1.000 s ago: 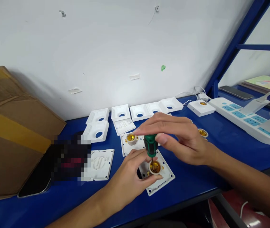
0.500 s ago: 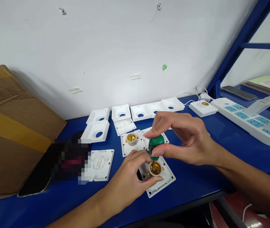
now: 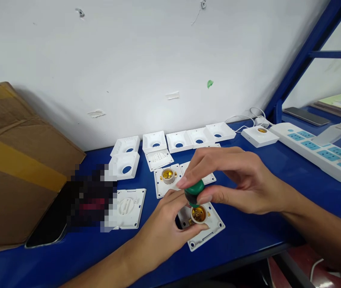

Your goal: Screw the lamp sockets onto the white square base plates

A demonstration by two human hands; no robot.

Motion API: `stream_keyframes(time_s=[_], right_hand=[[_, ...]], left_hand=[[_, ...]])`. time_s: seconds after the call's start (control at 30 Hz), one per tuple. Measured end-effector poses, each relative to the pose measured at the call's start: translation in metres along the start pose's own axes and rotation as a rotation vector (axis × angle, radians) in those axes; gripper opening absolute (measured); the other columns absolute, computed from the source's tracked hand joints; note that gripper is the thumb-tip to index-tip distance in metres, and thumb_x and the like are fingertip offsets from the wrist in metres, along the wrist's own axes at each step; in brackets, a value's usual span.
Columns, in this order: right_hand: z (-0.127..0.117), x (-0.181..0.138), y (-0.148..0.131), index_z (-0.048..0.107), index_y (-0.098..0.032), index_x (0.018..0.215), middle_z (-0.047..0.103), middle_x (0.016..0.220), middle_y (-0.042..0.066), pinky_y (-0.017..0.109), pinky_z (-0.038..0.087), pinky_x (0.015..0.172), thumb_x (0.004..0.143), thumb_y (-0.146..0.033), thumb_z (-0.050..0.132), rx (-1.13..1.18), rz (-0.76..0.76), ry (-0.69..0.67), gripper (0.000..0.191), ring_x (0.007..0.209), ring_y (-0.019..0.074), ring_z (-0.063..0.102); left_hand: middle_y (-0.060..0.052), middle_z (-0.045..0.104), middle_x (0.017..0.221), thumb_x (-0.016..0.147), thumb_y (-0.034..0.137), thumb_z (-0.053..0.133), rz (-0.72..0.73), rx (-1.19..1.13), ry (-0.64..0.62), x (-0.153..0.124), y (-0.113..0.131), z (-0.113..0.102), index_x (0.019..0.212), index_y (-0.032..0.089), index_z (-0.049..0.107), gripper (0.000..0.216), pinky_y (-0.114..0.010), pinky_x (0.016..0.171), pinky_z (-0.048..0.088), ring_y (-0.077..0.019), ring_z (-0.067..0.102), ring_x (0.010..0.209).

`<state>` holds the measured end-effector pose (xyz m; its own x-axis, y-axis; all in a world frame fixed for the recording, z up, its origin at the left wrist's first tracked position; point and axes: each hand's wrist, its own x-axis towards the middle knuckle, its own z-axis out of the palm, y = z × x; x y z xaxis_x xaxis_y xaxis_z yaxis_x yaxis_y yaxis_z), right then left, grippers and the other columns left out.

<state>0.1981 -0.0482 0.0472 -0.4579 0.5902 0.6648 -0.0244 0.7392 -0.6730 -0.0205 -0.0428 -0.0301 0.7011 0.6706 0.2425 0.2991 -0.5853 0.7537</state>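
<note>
My right hand (image 3: 236, 182) grips a short green-handled screwdriver (image 3: 193, 192) between thumb and fingers, its tip down inside the brass lamp socket (image 3: 199, 214). That socket sits on a square white base plate (image 3: 209, 230) lying on the blue table near its front edge. My left hand (image 3: 167, 224) holds the socket and plate from the left side, thumb along the front of the socket. A second plate with a brass socket (image 3: 167, 176) lies just behind my hands.
Several white square covers (image 3: 179, 141) line the wall, with more at the left (image 3: 124, 166) and a flat back plate (image 3: 127, 208). A cardboard box (image 3: 17, 160) fills the left. A white power strip (image 3: 314, 148) and an assembled lamp holder (image 3: 259, 135) lie at the right.
My right hand has dropped a little lower over the socket and its fingers have shifted round the green handle. The left hand stays on the socket and plate.
</note>
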Motion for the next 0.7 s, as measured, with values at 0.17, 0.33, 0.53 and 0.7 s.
stream_keyframes(time_s=[0.17, 0.33, 0.53, 0.7], right_hand=[[0.007, 0.004, -0.001, 0.076, -0.011, 0.110, 0.077, 0.093, 0.005, 0.029, 0.054, 0.075, 0.092, -0.014, 0.080, -0.022, -0.024, 0.040, 0.018, 0.083, 0.0132, 0.065], [0.013, 0.005, 0.000, 0.074, -0.013, 0.103, 0.070, 0.084, 0.000, 0.029, 0.049, 0.069, 0.087, -0.011, 0.085, -0.033, -0.049, 0.104, 0.019, 0.076, 0.0112, 0.058], [0.013, 0.002, 0.004, 0.065, -0.017, 0.093, 0.060, 0.081, -0.003, 0.031, 0.044, 0.067, 0.087, -0.015, 0.085, -0.093, -0.045, 0.165, 0.021, 0.075, 0.0115, 0.050], [0.016, 0.002, 0.004, 0.054, -0.021, 0.086, 0.044, 0.077, -0.006, 0.031, 0.037, 0.062, 0.088, -0.015, 0.081, -0.223, -0.067, 0.251, 0.029, 0.071, 0.0110, 0.040]], left_hand=[[0.002, 0.075, 0.113, 0.085, 0.031, 0.089, -0.045, -0.002, 0.003, 0.001, 0.000, 0.001, 0.115, 0.031, 0.072, 0.034, -0.038, 0.102, 0.055, -0.0256, 0.069, 0.109], [0.003, 0.074, 0.117, 0.085, 0.027, 0.088, -0.034, -0.012, -0.002, 0.002, 0.001, 0.001, 0.126, 0.036, 0.069, 0.046, -0.041, 0.107, 0.052, -0.0250, 0.069, 0.108], [0.001, 0.074, 0.118, 0.083, 0.027, 0.090, -0.041, -0.019, -0.002, -0.002, -0.002, 0.001, 0.127, 0.032, 0.068, 0.049, -0.036, 0.100, 0.054, -0.0255, 0.067, 0.114], [-0.004, 0.077, 0.115, 0.080, 0.026, 0.093, -0.056, -0.004, 0.009, -0.001, -0.003, 0.002, 0.111, 0.022, 0.073, 0.038, -0.038, 0.094, 0.056, -0.0281, 0.069, 0.110]])
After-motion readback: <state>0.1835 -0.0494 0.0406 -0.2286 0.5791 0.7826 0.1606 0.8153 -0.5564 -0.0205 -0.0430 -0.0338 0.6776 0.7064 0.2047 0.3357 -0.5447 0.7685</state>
